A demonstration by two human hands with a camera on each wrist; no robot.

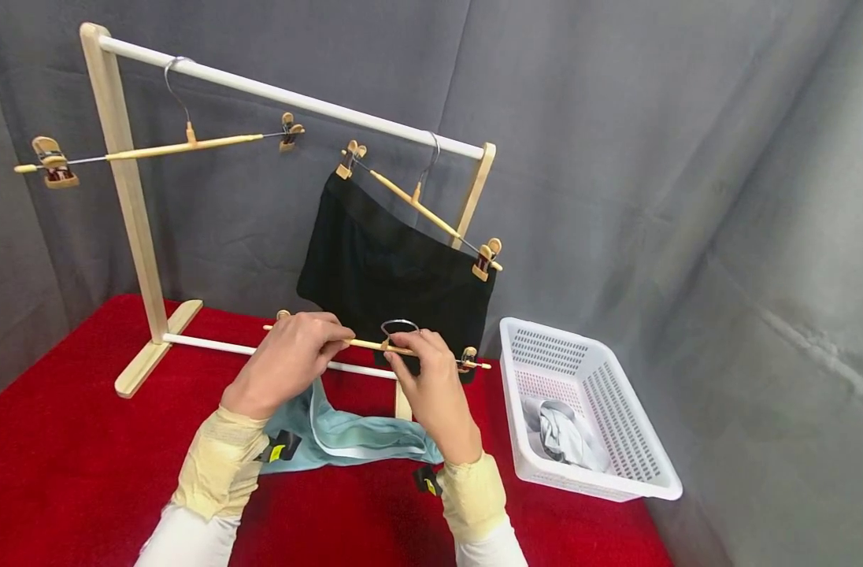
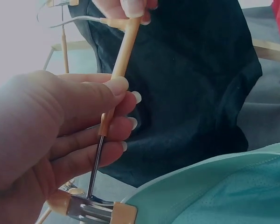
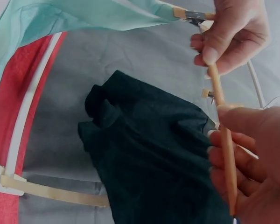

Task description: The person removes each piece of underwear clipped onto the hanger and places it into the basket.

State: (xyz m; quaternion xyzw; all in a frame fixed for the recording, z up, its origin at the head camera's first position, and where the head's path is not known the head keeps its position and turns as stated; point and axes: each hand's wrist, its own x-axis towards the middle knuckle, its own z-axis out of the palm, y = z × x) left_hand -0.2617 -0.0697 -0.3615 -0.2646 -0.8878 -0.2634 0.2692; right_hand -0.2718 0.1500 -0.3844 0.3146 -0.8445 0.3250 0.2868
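Both hands hold a wooden clip hanger point(image 1: 366, 344) level above the red cloth. My left hand point(image 1: 290, 362) pinches its bar between thumb and fingers, left of the hook. Right of it, my right hand point(image 1: 435, 386) grips the bar close to the metal hook point(image 1: 399, 322). In the left wrist view, a clip point(image 2: 123, 213) at the hanger's left end meets the edge of a light blue garment point(image 2: 224, 193). That garment point(image 1: 364, 435) hangs below the hands with a pale waistband. The hanger's other clip point(image 1: 468, 358) shows beyond my right hand.
Behind the hands stands a rack point(image 1: 290, 96) with a white rail. A black garment point(image 1: 396, 260) hangs there from a clip hanger point(image 1: 413, 203); a bare hanger point(image 1: 190, 146) hangs farther left. To the right, a white basket point(image 1: 512, 394) contains grey-white cloth point(image 1: 566, 437).
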